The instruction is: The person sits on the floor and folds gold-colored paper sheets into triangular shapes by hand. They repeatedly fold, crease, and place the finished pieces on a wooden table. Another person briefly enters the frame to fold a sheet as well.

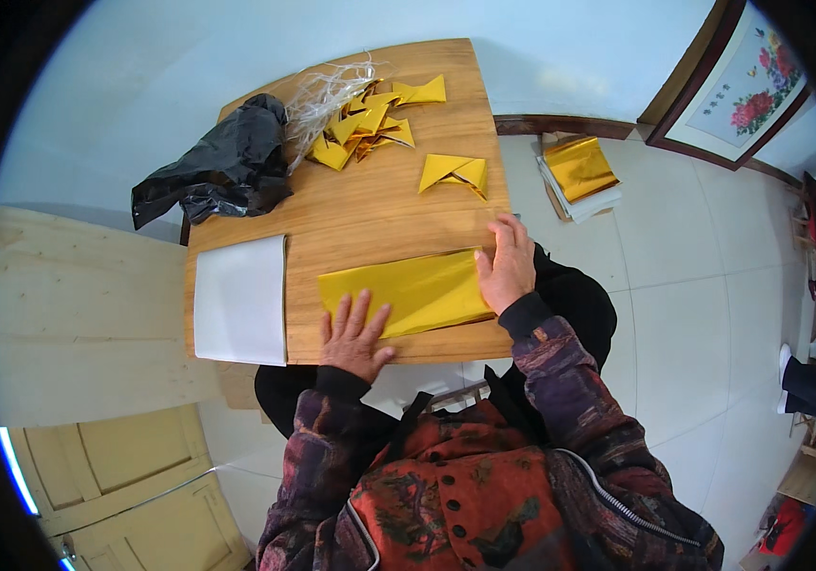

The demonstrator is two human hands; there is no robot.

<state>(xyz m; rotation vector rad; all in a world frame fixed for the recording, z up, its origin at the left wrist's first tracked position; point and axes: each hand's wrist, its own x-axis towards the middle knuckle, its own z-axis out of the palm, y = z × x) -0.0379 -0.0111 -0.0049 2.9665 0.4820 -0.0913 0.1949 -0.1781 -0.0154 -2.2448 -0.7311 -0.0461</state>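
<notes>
Wood-grained worktop (pixel 365 219) in front of us, set near a pale blue wall, and the wearer sits right up against its near edge in a dark red patterned jacket (pixel 470 504). Closest in, here's the left hand (pixel 355 343), palm down across the left end of a folded gold sheet (pixel 422 290), fingers spread well apart. Over at the other end, the right hand (pixel 511 268) rests at the sheet's right edge, thumb against the gold, fingers close together; whether they pinch it, I cannot tell. That gold sheet lies crosswise, flat along the near side of the worktop. Just left of it, with a strip of bare wood between, sits a white paper stack (pixel 240 300).

Farther up, on the right, one folded gold piece (pixel 454 174) lies by itself (a neat flap crosses its front). Beyond, a heap of gold pieces (pixel 360 128) overlaps at the far side, with clear plastic strands (pixel 327 95) tangled beside it and a crumpled black bag (pixel 227 167) to the left. Off the worktop, on the tiled floor (pixel 674 285), a stack topped with gold (pixel 581 171) sits near the wall, and a framed flower picture (pixel 746 81) leans farther right.
</notes>
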